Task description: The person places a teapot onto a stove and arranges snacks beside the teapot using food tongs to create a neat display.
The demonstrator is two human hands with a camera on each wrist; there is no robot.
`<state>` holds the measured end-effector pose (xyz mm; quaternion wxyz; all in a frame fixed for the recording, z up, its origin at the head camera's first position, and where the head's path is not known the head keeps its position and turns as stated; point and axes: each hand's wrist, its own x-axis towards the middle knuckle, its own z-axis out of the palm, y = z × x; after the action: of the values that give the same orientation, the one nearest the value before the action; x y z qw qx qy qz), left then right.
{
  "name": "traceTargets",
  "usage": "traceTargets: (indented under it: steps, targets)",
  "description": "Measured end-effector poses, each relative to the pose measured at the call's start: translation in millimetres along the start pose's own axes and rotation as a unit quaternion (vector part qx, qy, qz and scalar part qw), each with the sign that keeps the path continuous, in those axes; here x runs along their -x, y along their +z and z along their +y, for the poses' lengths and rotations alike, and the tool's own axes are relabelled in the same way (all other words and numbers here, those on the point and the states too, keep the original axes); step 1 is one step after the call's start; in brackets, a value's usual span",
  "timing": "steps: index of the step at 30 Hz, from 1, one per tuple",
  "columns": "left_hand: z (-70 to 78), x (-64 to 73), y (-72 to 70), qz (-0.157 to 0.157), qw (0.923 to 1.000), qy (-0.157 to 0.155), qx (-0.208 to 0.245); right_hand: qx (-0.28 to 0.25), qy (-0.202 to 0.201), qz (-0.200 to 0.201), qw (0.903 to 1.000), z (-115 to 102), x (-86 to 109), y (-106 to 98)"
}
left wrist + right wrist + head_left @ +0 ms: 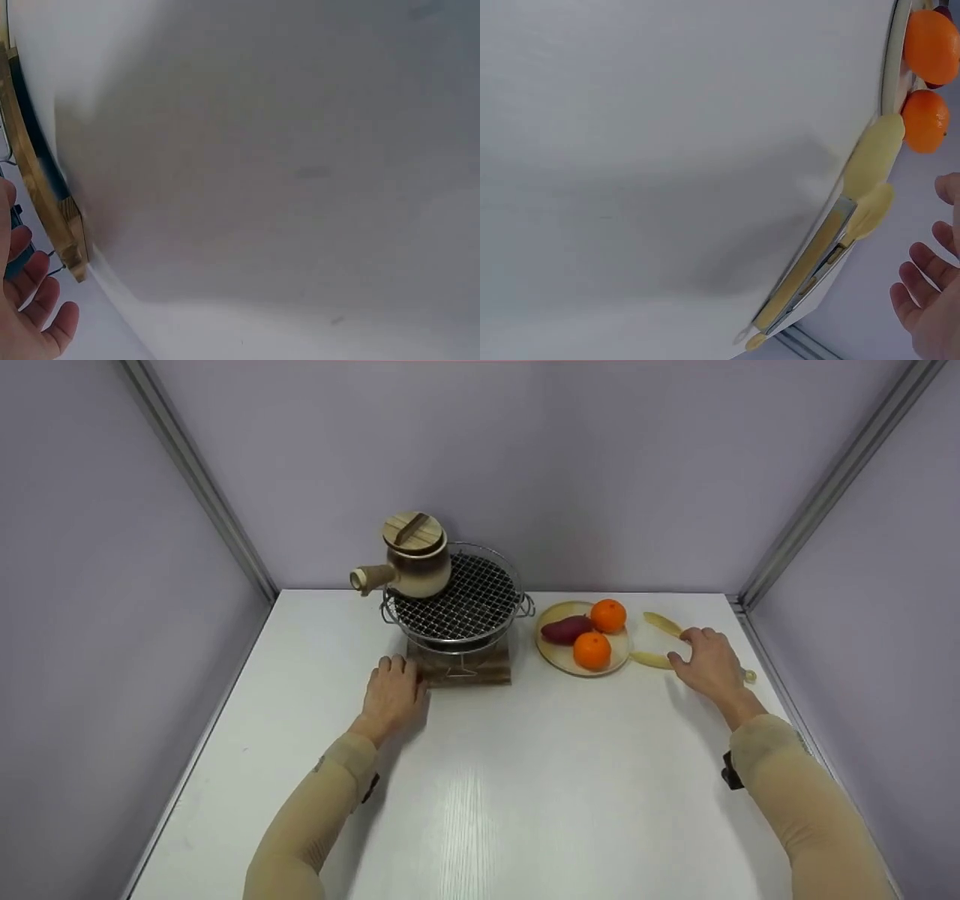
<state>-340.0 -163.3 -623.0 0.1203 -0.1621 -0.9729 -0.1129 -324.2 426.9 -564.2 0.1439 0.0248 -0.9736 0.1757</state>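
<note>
My left hand (391,694) is beside the front left corner of a wooden base (480,669) under a small round grill. In the left wrist view, its loosely bent fingers (45,296) are apart from the wood. On the right, my right hand (709,664) hovers over a pair of tongs (651,661) with pale yellow tips, hiding most of their arms. The right wrist view shows the tongs (802,270) lying on the table, their metal arms inlaid with yellow. Relaxed fingers (922,274) of that hand hold nothing above them.
A brown and cream side-handled pot (421,574) with a wooden lid (412,531) stands on the grill's mesh (480,592). Between the grill and the tongs sits a round plate (555,658) with two oranges (592,651) and a purple sweet potato (566,630). Walls (555,472) enclose the table.
</note>
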Motion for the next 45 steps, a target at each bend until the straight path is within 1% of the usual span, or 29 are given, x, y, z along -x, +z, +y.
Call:
traceTargets:
  steps: [6, 10, 13, 16, 19, 24, 28, 31, 35, 37, 41, 45]
  targets:
    - [1.6, 0.4, 4.8, -0.019, 0.9998, -0.008, 0.004, 0.004, 0.019, -0.037, 0.9991, 20.0, 0.7, 2.4]
    - [2.5, -0.8, 6.8, -0.03, 0.9994, -0.012, 0.01, 0.008, 0.042, -0.067, 0.9968, 32.6, 1.2, 4.7]
    - [3.1, -2.2, 7.6, -0.034, 0.9992, -0.015, 0.011, 0.017, 0.05, -0.089, 0.9946, 42.1, 0.1, 5.3]
    - [4.2, -3.3, 8.9, -0.037, 0.9992, -0.009, 0.011, 0.03, 0.056, -0.108, 0.9921, 51.1, -2.1, 5.1]
    - [5.8, -4.5, 10.9, -0.032, 0.9994, 0.006, 0.006, 0.048, 0.055, -0.129, 0.989, 58.4, -5.3, 5.3]
    - [7.3, -7.7, 13.4, -0.019, 0.9995, 0.024, -0.01, 0.065, 0.045, -0.16, 0.984, 65.0, -12.5, 8.8]
    - [8.1, -10.6, 14.4, -0.024, 0.9994, 0.022, -0.011, 0.063, 0.052, -0.172, 0.9816, 68.3, -15.4, 13.0]
    - [10.0, -10.3, 13.5, -0.029, 0.9993, 0.018, -0.013, 0.065, 0.059, -0.18, 0.9798, 70.7, -15.0, 16.1]
    - [10.7, -9.3, 14.3, -0.034, 0.9992, 0.014, -0.018, 0.06, 0.067, -0.203, 0.9749, 72.8, -16.5, 16.3]
    - [10.2, -9.6, 15.8, -0.031, 0.9992, 0.016, -0.019, 0.058, 0.068, -0.219, 0.9716, 74.5, -18.4, 15.0]
    - [11.3, -9.7, 16.9, -0.031, 0.9992, 0.015, -0.017, 0.052, 0.054, -0.237, 0.9686, 78.6, -21.1, 12.7]
    - [14.5, -10.1, 17.2, -0.026, 0.9995, 0.015, -0.007, 0.05, 0.044, -0.242, 0.9679, 80.8, -22.2, 13.6]
